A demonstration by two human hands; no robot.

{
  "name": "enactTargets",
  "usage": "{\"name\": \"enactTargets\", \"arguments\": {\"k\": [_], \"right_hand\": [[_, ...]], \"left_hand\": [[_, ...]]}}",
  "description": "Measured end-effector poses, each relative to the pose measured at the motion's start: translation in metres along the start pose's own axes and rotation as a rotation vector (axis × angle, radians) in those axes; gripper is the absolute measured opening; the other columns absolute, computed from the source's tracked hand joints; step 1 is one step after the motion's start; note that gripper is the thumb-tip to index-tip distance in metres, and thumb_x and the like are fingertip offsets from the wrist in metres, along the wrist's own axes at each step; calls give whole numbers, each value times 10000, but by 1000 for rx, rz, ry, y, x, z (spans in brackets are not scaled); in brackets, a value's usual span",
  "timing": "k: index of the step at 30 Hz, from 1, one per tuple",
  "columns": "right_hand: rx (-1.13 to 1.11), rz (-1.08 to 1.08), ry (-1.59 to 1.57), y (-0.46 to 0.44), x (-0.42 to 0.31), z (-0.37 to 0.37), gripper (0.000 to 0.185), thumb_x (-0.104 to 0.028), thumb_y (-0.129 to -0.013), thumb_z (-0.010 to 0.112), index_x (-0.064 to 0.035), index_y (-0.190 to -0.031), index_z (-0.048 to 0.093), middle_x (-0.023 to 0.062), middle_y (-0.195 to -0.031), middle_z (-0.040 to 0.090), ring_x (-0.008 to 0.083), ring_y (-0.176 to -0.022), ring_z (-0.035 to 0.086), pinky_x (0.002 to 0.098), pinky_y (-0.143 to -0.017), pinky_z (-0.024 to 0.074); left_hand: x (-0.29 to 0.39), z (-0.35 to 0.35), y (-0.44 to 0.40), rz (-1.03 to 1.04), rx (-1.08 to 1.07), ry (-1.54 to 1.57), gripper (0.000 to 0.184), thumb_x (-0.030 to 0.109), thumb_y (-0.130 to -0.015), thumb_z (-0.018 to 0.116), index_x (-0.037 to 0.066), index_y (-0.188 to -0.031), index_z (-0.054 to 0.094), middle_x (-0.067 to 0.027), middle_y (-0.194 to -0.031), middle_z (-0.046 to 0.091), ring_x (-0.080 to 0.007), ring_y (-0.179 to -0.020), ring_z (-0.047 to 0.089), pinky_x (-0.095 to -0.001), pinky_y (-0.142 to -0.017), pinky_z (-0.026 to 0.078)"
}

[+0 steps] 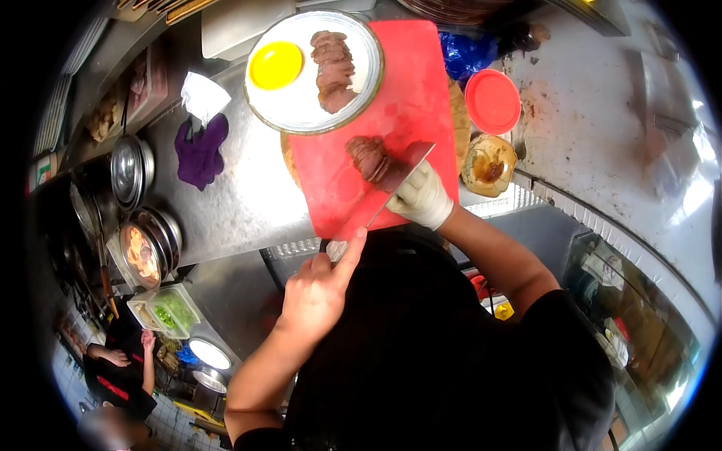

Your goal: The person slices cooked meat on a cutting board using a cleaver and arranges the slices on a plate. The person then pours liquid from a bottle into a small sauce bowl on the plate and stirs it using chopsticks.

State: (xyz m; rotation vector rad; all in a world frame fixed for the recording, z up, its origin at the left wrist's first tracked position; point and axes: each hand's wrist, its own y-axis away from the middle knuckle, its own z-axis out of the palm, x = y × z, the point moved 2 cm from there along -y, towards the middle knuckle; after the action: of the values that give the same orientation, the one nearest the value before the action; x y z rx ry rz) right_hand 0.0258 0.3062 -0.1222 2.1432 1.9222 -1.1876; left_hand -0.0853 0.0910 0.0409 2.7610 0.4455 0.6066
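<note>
My bare left hand (314,289) grips a knife (398,184) by its handle, index finger stretched along the spine. The wide blade slants up to the right over a red cutting board (406,83). Sliced cooked meat (368,159) lies fanned on the board, against the far side of the blade. Close behind the blade is my right hand (423,199), in a white glove with fingers curled; what they press on is hidden. Beyond the meat stands a round plate (289,113), carrying a row of meat slices (334,71) and a small dish of yellow sauce (275,65).
A red round lid (492,101) and a stained bowl (489,165) sit right of the board. On the left are a purple cloth (201,150), metal pans (131,173) and a container of chopped greens (171,312). A co-worker (124,368) stands at lower left.
</note>
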Motion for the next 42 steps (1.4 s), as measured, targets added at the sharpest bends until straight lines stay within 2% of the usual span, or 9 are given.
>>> {"name": "enactTargets", "arguments": {"k": [3, 12, 15, 18, 23, 27, 30, 36, 42], "right_hand": [[-1, -3, -3, -2, 0, -1, 256, -16, -641, 754, -111, -791, 571, 54, -853, 556, 281, -800, 586, 392, -728, 537], [6, -7, -10, -5, 1, -4, 263, -13, -645, 753, -111, -817, 580, 54, -857, 563, 282, -806, 592, 396, -729, 541], [9, -11, -12, -6, 2, -7, 266, -12, -646, 753, -111, -826, 584, 54, -858, 565, 282, -808, 595, 397, -729, 543], [1, -6, -29, -5, -5, -13, 274, -11, -650, 754, -110, -848, 594, 54, -869, 573, 281, -817, 601, 398, -735, 546], [66, -33, 9, -7, -6, -14, 277, -10, -671, 748, -114, -894, 621, 45, -927, 592, 280, -871, 619, 393, -796, 573], [88, -23, 10, -10, -9, -18, 285, -7, -670, 744, -107, -912, 631, 44, -921, 593, 279, -878, 625, 387, -809, 578], [76, -4, -14, -7, -8, -14, 286, -8, -679, 741, -108, -925, 634, 44, -931, 600, 279, -888, 630, 381, -808, 578], [84, 5, -1, -6, -7, -16, 293, -9, -700, 736, -105, -963, 652, 45, -981, 627, 283, -911, 641, 388, -820, 581], [82, 11, -33, -7, -7, -15, 290, -9, -706, 738, -103, -968, 658, 47, -991, 633, 293, -907, 644, 398, -822, 589]], "left_hand": [[2, -1, -2, -8, -15, 16, 968, -83, -749, 614, 228, -1641, 401, -128, -758, 531, -337, -671, 645, -470, -575, 575], [2, -2, -1, -2, -15, 29, 961, -96, -767, 594, 220, -1649, 383, -145, -764, 549, -327, -673, 653, -459, -581, 577], [2, 4, -18, -20, -52, 47, 925, -51, -800, 608, 243, -1648, 382, -147, -765, 548, -313, -669, 649, -445, -572, 582], [1, 7, -22, 2, 7, 85, 937, -52, -797, 609, 244, -1653, 370, -154, -767, 553, -323, -656, 645, -447, -566, 579], [-1, 3, -6, -6, -50, 32, 955, -58, -790, 606, 222, -1664, 342, -169, -769, 564, -332, -628, 637, -464, -561, 576], [-2, 14, -29, -2, -12, 95, 970, -69, -787, 601, 229, -1669, 330, -179, -768, 571, -350, -647, 650, -478, -575, 579], [-4, 4, -13, -27, -80, 51, 954, -72, -790, 595, 221, -1662, 343, -179, -770, 573, -354, -656, 653, -479, -595, 583], [-4, 17, -34, -20, -59, 91, 959, -81, -795, 586, 229, -1667, 333, -188, -761, 565, -363, -660, 653, -494, -611, 582], [-11, 14, -16, -35, -110, 87, 966, -94, -803, 565, 234, -1675, 308, -200, -774, 579, -379, -668, 653, -503, -619, 580]]}}
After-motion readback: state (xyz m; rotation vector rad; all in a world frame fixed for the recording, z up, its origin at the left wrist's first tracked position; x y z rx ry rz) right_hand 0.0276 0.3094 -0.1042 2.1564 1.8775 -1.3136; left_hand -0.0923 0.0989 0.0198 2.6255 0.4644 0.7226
